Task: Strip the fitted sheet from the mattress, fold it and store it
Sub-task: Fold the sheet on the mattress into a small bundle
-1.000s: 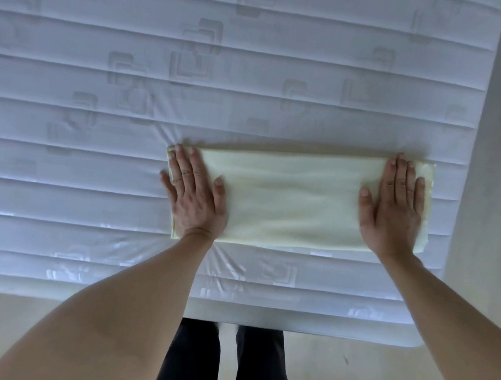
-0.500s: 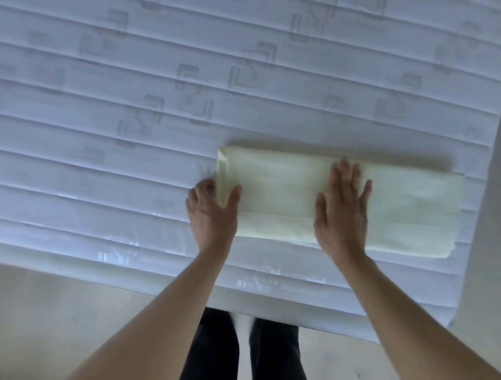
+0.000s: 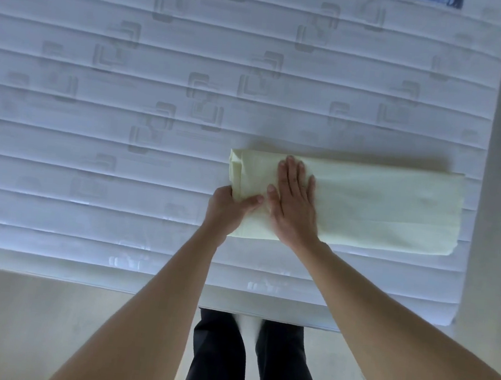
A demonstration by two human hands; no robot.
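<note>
Right hand (image 3: pixel 293 206) slid leftward; flat on folded sheet (image 3: pixel 394 209)

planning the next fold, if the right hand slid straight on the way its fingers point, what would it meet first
The right hand lies flat on the pale yellow folded sheet, fingers pointing away from the body. It would probably cross the sheet's far edge, then meet only the white quilted mattress; that way looks free.

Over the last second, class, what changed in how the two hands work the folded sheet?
The right hand slid from the sheet's right end to lie flat near the left end. The left hand, flat before, now grips that end, fingers tucked under it. The folded sheet still lies on the mattress.
</note>
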